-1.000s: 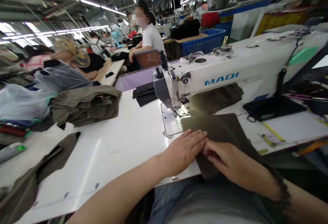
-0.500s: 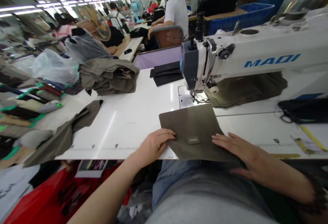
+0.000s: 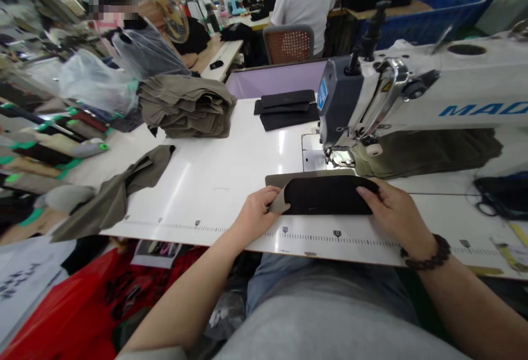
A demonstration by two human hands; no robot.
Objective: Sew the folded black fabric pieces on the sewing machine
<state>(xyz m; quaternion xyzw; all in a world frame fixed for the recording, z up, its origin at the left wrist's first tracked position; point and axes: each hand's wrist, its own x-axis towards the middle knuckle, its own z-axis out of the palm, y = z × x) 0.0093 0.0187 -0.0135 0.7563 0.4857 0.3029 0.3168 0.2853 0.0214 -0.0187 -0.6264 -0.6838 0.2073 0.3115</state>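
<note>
An olive-brown fabric panel (image 3: pixel 330 195) lies folded over in front of the sewing machine (image 3: pixel 416 85), its black underside facing up and a strip of olive showing along the far edge. My left hand (image 3: pixel 259 209) pinches the panel's left corner, where a bit of the lighter side curls up. At the right end, my right hand (image 3: pixel 391 206) grips the folded edge, thumb on top of the black side. Just beyond the panel sits the machine's presser foot (image 3: pixel 340 158). The label seen before is hidden by the fold.
A stack of olive fabric pieces (image 3: pixel 185 107) stands at the back left, with black strips (image 3: pixel 289 108) beside the machine. More olive panels (image 3: pixel 433 151) lie under the machine arm. A loose olive piece (image 3: pixel 119 195) hangs over the table's left edge, near thread cones (image 3: pixel 70 156).
The panel lay flat with its label up; now its near part is folded away from me, showing black. Both hands have closed on its ends. The view has shifted slightly.
</note>
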